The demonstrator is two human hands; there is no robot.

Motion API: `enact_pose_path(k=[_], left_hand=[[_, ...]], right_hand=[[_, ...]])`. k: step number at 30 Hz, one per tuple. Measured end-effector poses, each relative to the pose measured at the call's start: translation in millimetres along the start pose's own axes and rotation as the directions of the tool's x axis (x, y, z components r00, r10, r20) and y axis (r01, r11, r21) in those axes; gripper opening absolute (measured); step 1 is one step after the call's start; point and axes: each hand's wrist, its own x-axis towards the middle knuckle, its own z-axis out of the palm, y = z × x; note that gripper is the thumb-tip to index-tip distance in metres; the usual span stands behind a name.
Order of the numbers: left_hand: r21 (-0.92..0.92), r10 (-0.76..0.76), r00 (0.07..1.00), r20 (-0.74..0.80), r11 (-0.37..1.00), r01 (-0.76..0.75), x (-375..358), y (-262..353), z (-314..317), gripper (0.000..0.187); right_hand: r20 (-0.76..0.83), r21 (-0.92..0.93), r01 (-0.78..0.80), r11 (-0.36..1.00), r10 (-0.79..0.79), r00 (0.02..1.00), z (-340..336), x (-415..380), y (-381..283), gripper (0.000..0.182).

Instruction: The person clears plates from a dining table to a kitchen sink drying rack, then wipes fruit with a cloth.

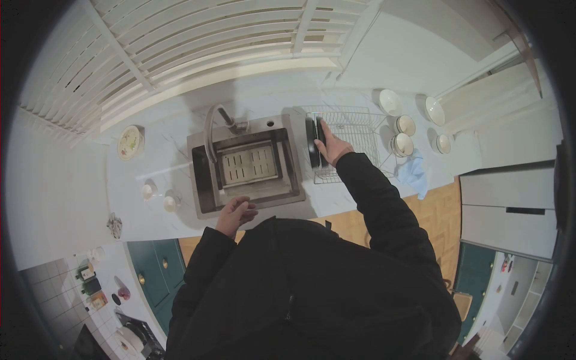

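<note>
Two dark plates [312,143] stand on edge at the left end of a wire dish rack [354,135], right of the sink. My right hand [332,146] is closed on the right-hand dark plate, its fingers along the plate's face and edge. Near the sink's front edge, my left hand [236,216] hangs with curled fingers; whether anything small is between them cannot be made out. The steel sink [295,159] holds a slotted metal tray [249,165], and a curved faucet [209,135] rises at its back left.
White bowls [403,144] and upright pale plates [390,102] stand right of the rack, with a light blue cloth [411,174] below them. A patterned plate [129,143] and small white cups [171,202] are left of the sink.
</note>
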Motion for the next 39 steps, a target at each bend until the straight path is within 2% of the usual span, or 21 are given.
enact_pose_path(k=[6, 12, 21, 24, 27, 28, 30, 33, 35, 39], left_hand=[[0.001, 0.002, 1.000, -0.005, 1.000, -0.002, 1.6, -1.7, 3.5, 0.026], [-0.008, -0.015, 1.000, -0.013, 1.000, 0.015, -0.1, -1.3, 0.6, 0.027], [-0.005, -0.006, 1.000, -0.005, 1.000, 0.006, 4.9, -6.7, 4.2, 0.027], [-0.096, 0.062, 0.995, -0.080, 0.993, -0.070, -6.0, -32.5, -38.1, 0.029], [-0.133, 0.024, 0.995, -0.096, 0.990, -0.036, 14.3, -39.2, -32.7, 0.028], [-0.221, -0.017, 0.996, -0.088, 0.975, -0.003, 18.3, -42.5, -34.0, 0.027], [-0.359, -0.075, 0.994, -0.079, 0.932, 0.042, 24.6, -52.8, -55.4, 0.025], [-0.519, -0.122, 0.976, -0.180, 0.855, 0.011, 24.2, -84.3, -129.0, 0.033], [-0.604, -0.165, 0.939, -0.302, 0.795, -0.055, 35.1, -101.5, -168.0, 0.038], [-0.683, -0.292, 0.862, -0.415, 0.726, -0.082, 54.5, -121.5, -221.7, 0.037]], right_hand=[[0.033, -0.004, -0.015, 1.000, 0.015, 0.999, -1.6, -2.1, -2.3, 0.068], [0.030, 0.034, 0.036, 0.999, -0.037, 0.999, -0.1, -2.3, -12.0, 0.061], [0.035, 0.057, 0.073, 0.996, -0.075, 0.997, -0.4, -3.1, 0.7, 0.061], [0.051, 0.171, 0.094, 0.981, -0.104, 0.993, 28.5, 19.2, -34.5, 0.062], [0.000, 0.164, 0.094, 0.982, -0.096, 0.995, 15.5, 1.2, 10.7, 0.061], [-0.037, 0.127, 0.047, 0.991, -0.043, 0.998, 7.6, -6.7, 18.3, 0.064], [-0.091, 0.072, -0.015, 0.997, 0.022, 0.996, -0.6, -16.5, 21.4, 0.070], [-0.173, 0.042, 0.008, 0.999, 0.000, 0.985, 6.8, -15.6, 0.3, 0.069], [-0.237, 0.051, 0.016, 0.999, -0.004, 0.972, 2.8, -21.2, -10.9, 0.066], [-0.223, 0.032, -0.046, 0.998, 0.052, 0.974, 6.2, -16.7, -10.9, 0.070]])
